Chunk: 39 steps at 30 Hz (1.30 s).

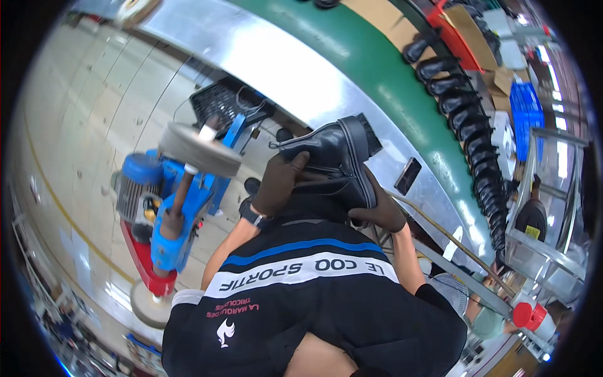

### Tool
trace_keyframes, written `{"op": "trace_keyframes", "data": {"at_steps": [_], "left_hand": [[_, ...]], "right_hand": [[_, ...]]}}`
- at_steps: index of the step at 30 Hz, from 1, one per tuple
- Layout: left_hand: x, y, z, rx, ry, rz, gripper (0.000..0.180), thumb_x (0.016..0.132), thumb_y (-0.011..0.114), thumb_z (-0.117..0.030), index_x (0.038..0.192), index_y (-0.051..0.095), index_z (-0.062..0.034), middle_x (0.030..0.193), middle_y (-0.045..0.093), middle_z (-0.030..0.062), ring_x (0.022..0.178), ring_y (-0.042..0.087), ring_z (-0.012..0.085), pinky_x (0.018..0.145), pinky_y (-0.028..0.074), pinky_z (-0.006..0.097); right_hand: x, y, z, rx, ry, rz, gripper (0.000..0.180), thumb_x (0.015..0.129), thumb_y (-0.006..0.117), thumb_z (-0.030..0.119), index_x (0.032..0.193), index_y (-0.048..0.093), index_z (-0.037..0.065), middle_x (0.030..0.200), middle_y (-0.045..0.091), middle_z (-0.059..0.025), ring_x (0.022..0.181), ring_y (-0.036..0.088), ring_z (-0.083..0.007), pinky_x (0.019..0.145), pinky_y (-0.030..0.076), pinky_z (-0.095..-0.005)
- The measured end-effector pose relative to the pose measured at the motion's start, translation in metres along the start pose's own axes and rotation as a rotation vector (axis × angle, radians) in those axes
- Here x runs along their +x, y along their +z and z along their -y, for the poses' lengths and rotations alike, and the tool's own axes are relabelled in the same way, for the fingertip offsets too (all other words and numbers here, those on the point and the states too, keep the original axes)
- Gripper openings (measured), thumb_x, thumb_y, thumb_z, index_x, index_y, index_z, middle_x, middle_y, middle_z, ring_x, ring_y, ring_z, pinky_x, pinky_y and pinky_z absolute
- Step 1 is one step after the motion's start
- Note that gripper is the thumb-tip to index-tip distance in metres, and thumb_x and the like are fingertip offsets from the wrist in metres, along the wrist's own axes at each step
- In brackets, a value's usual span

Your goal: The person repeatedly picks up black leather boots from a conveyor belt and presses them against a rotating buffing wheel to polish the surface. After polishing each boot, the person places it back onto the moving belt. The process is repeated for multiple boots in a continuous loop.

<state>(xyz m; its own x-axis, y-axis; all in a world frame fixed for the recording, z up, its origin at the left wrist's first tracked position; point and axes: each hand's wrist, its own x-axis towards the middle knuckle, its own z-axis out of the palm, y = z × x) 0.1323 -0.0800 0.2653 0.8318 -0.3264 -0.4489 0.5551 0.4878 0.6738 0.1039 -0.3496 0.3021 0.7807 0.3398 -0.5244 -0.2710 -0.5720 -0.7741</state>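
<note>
Both brown-gloved hands, left hand (281, 183) and right hand (384, 210), grip one glossy black leather boot (321, 147) near the shiny metal counter (264, 63); its sole is attached, though whether finishing remains is unclear.

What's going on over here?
A person grips a black ankle boot in both gloved hands, the left hand on its upper and the right hand by its sole. A blue-and-red wheel machine stands at the left. On the right, a smartphone lies near a row of black footwear.
</note>
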Motion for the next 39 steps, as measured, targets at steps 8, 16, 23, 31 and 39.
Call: {"op": "trace_keyframes", "data": {"at_steps": [8, 16, 23, 31, 39], "left_hand": [[0.035, 0.09, -0.109, 1.265, 0.748, 0.534, 0.033, 0.081, 0.064, -0.009, 0.113, 0.062, -0.0021, 0.095, 0.064, 0.0215, 0.083, 0.065, 0.0395, 0.066, 0.052, 0.044], [0.09, 0.137, -0.167, 0.48, 0.446, 0.703, 0.036, 0.088, 0.061, -0.014, 0.116, 0.062, 0.0084, 0.112, 0.068, 0.0222, 0.103, 0.068, 0.0319, 0.09, 0.053, 0.037], [0.129, 0.116, -0.147, 0.65, 0.109, -0.019, 0.033, 0.098, 0.051, -0.015, 0.115, 0.062, 0.0106, 0.106, 0.07, 0.0204, 0.102, 0.069, 0.0279, 0.092, 0.052, 0.035], [0.164, 0.099, -0.133, 0.631, -0.038, -0.213, 0.036, 0.103, 0.042, -0.017, 0.12, 0.058, 0.0098, 0.109, 0.069, 0.0204, 0.104, 0.068, 0.0277, 0.093, 0.053, 0.036], [0.183, 0.101, -0.128, 0.589, -0.097, -0.222, 0.034, 0.102, 0.043, -0.016, 0.119, 0.059, 0.0094, 0.107, 0.07, 0.0196, 0.101, 0.069, 0.028, 0.091, 0.054, 0.036]], "right_hand": [[0.051, -0.042, -0.042, 0.413, -0.302, -0.361, 0.126, 0.049, 0.094, 0.02, 0.151, 0.023, 0.0, 0.142, 0.046, -0.0136, 0.124, 0.052, -0.0259, 0.109, 0.037, -0.036], [0.221, -0.133, -0.045, 1.461, -0.495, -0.085, 0.069, 0.085, 0.067, 0.03, 0.142, 0.04, 0.001, 0.132, 0.055, -0.0198, 0.116, 0.058, -0.0353, 0.085, 0.054, -0.0491], [0.408, -0.269, -0.107, 1.96, -0.661, -0.152, 0.068, 0.075, 0.066, 0.017, 0.137, 0.041, 0.003, 0.129, 0.053, -0.0187, 0.12, 0.05, -0.0424, 0.075, 0.055, -0.0445], [0.51, -0.351, -0.163, 2.175, -0.484, -0.412, 0.052, 0.081, 0.066, 0.02, 0.129, 0.049, 0.008, 0.123, 0.056, -0.0172, 0.117, 0.052, -0.0402, 0.074, 0.053, -0.0429], [0.53, -0.252, -0.153, 0.934, -0.128, -1.002, 0.041, 0.087, 0.07, 0.014, 0.123, 0.055, 0.003, 0.107, 0.06, -0.0193, 0.103, 0.062, -0.0302, 0.086, 0.057, -0.0385]]}}
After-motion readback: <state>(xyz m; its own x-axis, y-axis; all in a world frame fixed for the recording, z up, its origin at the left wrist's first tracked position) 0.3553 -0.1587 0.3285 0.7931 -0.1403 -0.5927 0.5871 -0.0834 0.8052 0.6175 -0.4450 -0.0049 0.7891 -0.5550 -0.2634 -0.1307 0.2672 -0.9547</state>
